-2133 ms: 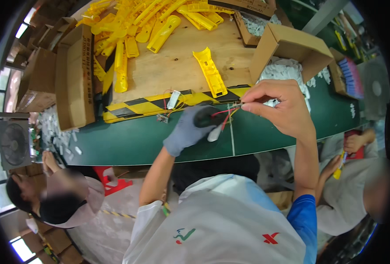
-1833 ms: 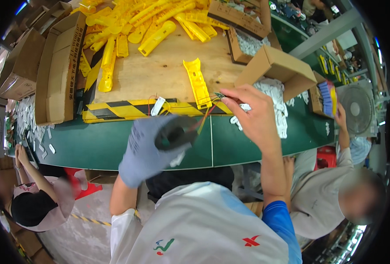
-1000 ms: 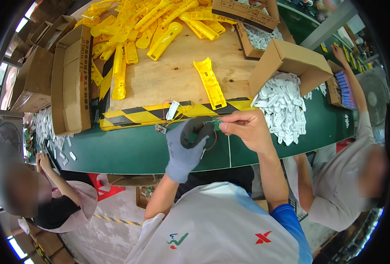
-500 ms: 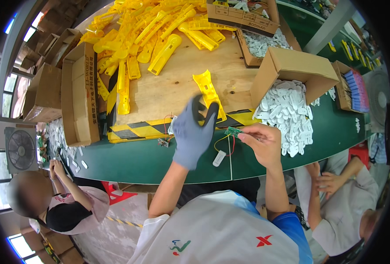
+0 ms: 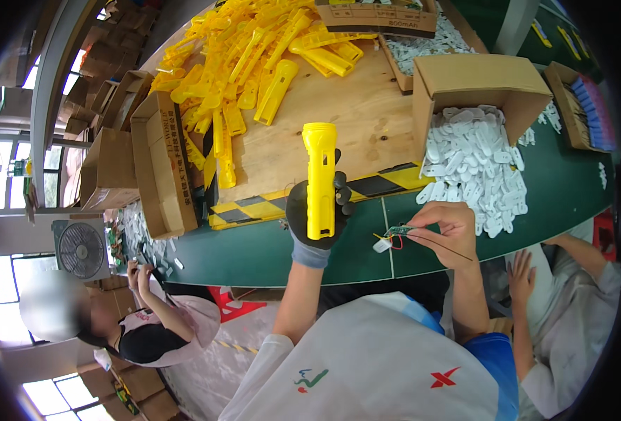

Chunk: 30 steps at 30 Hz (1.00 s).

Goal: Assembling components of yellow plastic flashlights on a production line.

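My gloved left hand [image 5: 300,217] is wrapped around a yellow plastic flashlight housing [image 5: 321,186], held upright with its wide head pointing away from me. The black-coated fingertips curl round the housing's right side. In my bare right hand [image 5: 450,235] a small green circuit board [image 5: 399,230] is pinched between thumb and fingers. Red and yellow wires hang from the board to a small white part [image 5: 382,245], and a thin dark wire trails to the right under the hand. Both hands are above the green table [image 5: 268,263], the board to the right of the housing.
A heap of yellow housings [image 5: 254,56] lies on the wooden board [image 5: 366,112], edged with striped tape. White plastic pieces [image 5: 471,168] spill from a tipped cardboard box [image 5: 478,77]. An open carton [image 5: 163,168] stands at the left. People sit on both sides.
My left hand has picked up the yellow housing from the wooden board, turned palm up and drawn it nearer. My right hand keeps the circuit board; the white part now hangs closer to it.
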### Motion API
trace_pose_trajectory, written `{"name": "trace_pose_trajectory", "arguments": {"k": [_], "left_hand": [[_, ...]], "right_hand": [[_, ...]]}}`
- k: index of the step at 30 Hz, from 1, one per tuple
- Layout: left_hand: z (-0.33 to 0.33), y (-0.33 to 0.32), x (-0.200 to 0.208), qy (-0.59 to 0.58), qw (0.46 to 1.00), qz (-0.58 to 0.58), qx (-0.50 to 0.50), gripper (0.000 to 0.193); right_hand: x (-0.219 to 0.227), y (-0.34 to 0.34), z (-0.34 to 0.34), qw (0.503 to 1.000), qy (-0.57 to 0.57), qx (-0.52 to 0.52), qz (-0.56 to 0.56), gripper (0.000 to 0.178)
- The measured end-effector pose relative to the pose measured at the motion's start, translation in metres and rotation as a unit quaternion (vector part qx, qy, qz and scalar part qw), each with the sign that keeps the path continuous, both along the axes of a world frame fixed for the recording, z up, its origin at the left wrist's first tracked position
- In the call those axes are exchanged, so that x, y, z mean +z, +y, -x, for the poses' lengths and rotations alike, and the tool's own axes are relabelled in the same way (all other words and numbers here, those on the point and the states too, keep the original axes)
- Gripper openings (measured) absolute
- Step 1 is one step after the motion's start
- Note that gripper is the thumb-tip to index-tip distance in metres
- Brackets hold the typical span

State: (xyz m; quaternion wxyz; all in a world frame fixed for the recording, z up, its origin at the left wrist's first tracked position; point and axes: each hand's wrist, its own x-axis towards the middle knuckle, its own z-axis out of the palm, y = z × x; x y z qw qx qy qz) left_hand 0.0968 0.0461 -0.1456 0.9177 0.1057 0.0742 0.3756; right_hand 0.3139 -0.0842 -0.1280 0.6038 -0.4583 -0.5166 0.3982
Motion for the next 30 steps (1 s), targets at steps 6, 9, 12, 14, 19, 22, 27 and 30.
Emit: {"name": "trace_pose_trajectory", "arguments": {"k": [6, 9, 12, 14, 19, 22, 27, 30], "left_hand": [[0.006, -0.021, -0.003, 0.396, 0.878, -0.211, 0.168, 0.061], [0.007, -0.027, -0.003, 0.3, 0.924, -0.198, 0.129, 0.048], [0.005, -0.035, 0.004, 0.183, 0.977, -0.091, 0.063, 0.045], [0.009, -0.034, 0.005, 0.212, 0.966, -0.131, 0.074, 0.045], [0.008, -0.028, 0.0, 0.272, 0.946, -0.144, 0.102, 0.049], [0.012, -0.026, 0.005, 0.288, 0.941, -0.15, 0.094, 0.053], [0.011, -0.025, 0.004, 0.29, 0.942, -0.147, 0.079, 0.054], [0.011, -0.025, 0.002, 0.269, 0.951, -0.133, 0.07, 0.055]], "right_hand": [[0.018, 0.017, 0.019, 0.992, 0.082, 0.095, 0.021, 0.013], [0.02, 0.037, 0.038, 0.984, 0.129, 0.08, 0.09, 0.013], [0.011, 0.059, 0.049, 0.984, 0.126, 0.041, 0.115, 0.016], [0.01, 0.066, 0.049, 0.985, 0.087, 0.016, 0.151, 0.017], [-0.001, 0.07, 0.045, 0.982, 0.111, 0.029, 0.153, 0.017], [-0.002, 0.076, 0.047, 0.981, 0.137, 0.022, 0.134, 0.018], [-0.009, 0.085, 0.045, 0.984, 0.093, 0.026, 0.151, 0.018], [-0.01, 0.085, 0.044, 0.985, 0.09, 0.018, 0.145, 0.018]]}}
